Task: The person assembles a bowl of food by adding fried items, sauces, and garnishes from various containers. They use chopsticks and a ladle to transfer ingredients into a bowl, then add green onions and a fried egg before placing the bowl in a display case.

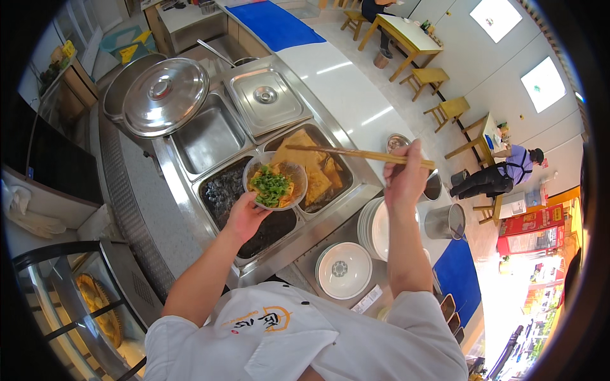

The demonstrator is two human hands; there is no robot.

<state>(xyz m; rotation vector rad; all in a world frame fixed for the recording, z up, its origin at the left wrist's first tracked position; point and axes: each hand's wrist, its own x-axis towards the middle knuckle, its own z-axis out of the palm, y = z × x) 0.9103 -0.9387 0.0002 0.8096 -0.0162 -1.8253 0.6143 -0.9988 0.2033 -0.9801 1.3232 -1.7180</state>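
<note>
My left hand (246, 218) grips a small bowl (300, 181) by its near side. Chopped green herbs (271, 185) lie in it over orange-yellow food. My right hand (406, 176) is closed round a pair of long wooden chopsticks (356, 153), which point left. Their darker tips are over a steel pan holding broad yellow-brown sheets of food (302, 152), perhaps tofu skin, in brown liquid. I cannot tell whether the tips touch the sheets. The bowl is held above the edge between this pan and one of dark liquid (219, 184).
A round lid (164, 95) leans over a large pot at left, beside a steel pan (206, 136) and a lidded one (267, 95). White plates (344, 271) are stacked near my right arm, with a steel canister (445, 221) beyond. Another person (516, 164) stands among tables at right.
</note>
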